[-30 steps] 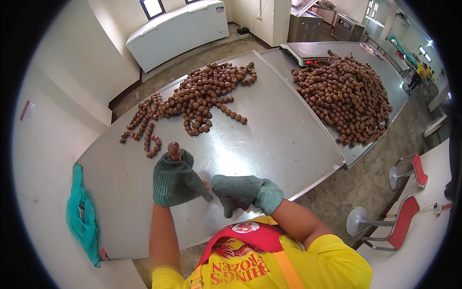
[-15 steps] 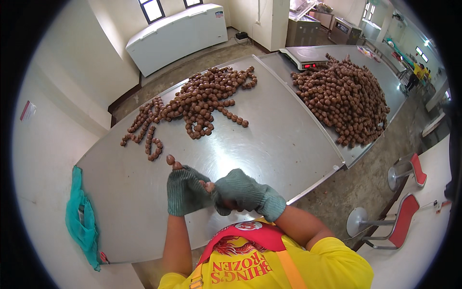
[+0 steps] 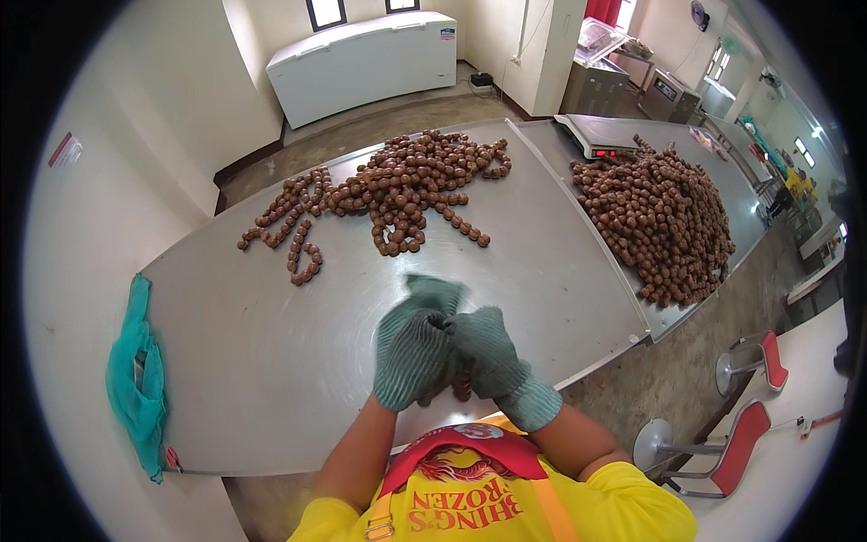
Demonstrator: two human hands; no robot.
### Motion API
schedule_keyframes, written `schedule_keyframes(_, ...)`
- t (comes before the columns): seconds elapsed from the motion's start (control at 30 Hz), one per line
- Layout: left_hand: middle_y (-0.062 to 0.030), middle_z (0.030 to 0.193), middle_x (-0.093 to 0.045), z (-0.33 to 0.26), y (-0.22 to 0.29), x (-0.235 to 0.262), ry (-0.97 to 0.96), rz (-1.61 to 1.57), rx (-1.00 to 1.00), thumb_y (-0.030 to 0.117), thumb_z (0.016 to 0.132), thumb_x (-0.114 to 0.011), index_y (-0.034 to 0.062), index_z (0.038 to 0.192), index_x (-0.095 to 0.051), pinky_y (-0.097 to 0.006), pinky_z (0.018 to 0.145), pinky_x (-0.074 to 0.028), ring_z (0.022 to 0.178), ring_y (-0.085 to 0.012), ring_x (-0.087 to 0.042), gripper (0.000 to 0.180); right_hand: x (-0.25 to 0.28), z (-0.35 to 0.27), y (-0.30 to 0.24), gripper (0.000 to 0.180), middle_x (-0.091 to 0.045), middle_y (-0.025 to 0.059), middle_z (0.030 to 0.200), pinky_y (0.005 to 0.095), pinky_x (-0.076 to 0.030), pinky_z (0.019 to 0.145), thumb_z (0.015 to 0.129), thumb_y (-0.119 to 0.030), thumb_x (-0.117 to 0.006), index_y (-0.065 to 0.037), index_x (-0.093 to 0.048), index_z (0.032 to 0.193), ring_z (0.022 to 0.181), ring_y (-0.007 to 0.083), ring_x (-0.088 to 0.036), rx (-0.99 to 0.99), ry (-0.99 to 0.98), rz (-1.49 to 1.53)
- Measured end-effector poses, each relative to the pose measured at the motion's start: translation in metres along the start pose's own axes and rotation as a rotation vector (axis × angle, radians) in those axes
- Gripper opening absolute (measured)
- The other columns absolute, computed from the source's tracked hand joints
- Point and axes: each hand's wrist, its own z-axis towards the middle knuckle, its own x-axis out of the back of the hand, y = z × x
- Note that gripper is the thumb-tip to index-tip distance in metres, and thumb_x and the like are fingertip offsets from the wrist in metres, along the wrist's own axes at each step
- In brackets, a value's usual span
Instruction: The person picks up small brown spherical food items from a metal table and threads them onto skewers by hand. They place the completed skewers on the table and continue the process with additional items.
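Both my hands wear grey-green knitted gloves and are pressed together above the near part of the metal table. My left hand [image 3: 411,352] is closed, its far fingertips blurred by motion. Against it, my right hand [image 3: 489,350] is also closed, fingers curled inward. A bit of a string of round brown sausages [image 3: 461,387] shows below and between the gloves; the gloves hide the rest of it. Farther out on the table lies a heap of linked sausages [image 3: 406,181], with several strands trailing toward me.
A larger sausage pile [image 3: 659,221] lies on the adjoining table at right, beside a scale [image 3: 596,135]. Teal netting [image 3: 137,370] hangs over the left edge near red-handled scissors [image 3: 172,459]. Red chairs [image 3: 742,447] stand at right, a white freezer [image 3: 366,68] behind.
My hands have come together, the left moving right against the right. The sausages that stuck out of my left glove are now mostly hidden. The view has shifted slightly.
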Motion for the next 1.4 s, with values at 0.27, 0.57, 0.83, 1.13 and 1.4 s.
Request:
schedule_keyframes(0.27,-0.0244,0.145,-0.079,0.005,-0.006,0.008,-0.226,-0.168,-0.054,0.035,0.123,-0.07,0.0078,0.155,-0.076,-0.055,0.127,-0.055,0.137,-0.0443,-0.074,0.043,0.001,-0.013,-0.029,0.022,-0.084,0.0082,0.115,0.0379,-0.07,0.091,0.112,-0.021,-0.085,-0.004,-0.081,0.126,0.104,0.0215,-0.084,-0.19,0.2,0.409)
schedule_keyframes(0.57,-0.017,0.122,-0.084,0.017,-0.003,-0.013,0.105,-0.221,-0.005,0.037,0.116,-0.077,0.0086,0.131,-0.084,-0.058,0.109,-0.063,0.115,-0.0416,-0.08,0.033,-0.03,-0.016,0.011,0.067,-0.079,0.012,0.118,0.052,-0.059,0.09,0.079,-0.003,-0.094,-0.008,-0.081,0.144,0.106,0.039,-0.078,0.215,0.515,0.004)
schedule_keyframes(0.83,-0.0184,0.124,-0.077,0.041,-0.01,0.016,-0.073,0.033,-0.202,0.036,0.094,-0.091,0.0087,0.119,-0.085,-0.059,0.1,-0.057,0.12,-0.0417,-0.074,0.038,-0.02,-0.005,-0.002,0.044,-0.079,0.0095,0.096,0.0514,-0.059,0.072,0.075,-0.01,-0.092,-0.011,-0.083,0.118,0.085,0.0414,-0.081,0.208,0.493,0.027)
schedule_keyframes(1.13,-0.0147,0.134,-0.083,0.014,0.008,0.007,-0.067,-0.033,-0.04,0.031,0.111,-0.084,0.0146,0.132,-0.084,-0.054,0.11,-0.063,0.121,-0.0419,-0.078,0.027,-0.031,-0.005,-0.029,0.03,-0.073,0.0097,0.108,0.0478,-0.06,0.102,0.099,-0.024,-0.097,-0.009,-0.081,0.119,0.104,0.0348,-0.072,-0.08,0.562,0.52)
schedule_keyframes(1.4,-0.0195,0.114,-0.085,0.0,-0.064,-0.045,-0.029,0.11,-0.47,0.036,0.101,-0.092,0.0192,0.159,-0.066,-0.05,0.088,-0.069,0.096,-0.0416,-0.081,0.066,-0.057,-0.009,0.038,0.052,-0.069,0.0018,0.119,0.0468,-0.049,0.123,0.094,-0.044,-0.106,-0.013,-0.074,0.121,0.119,0.0238,-0.064,-0.221,0.219,1.486)
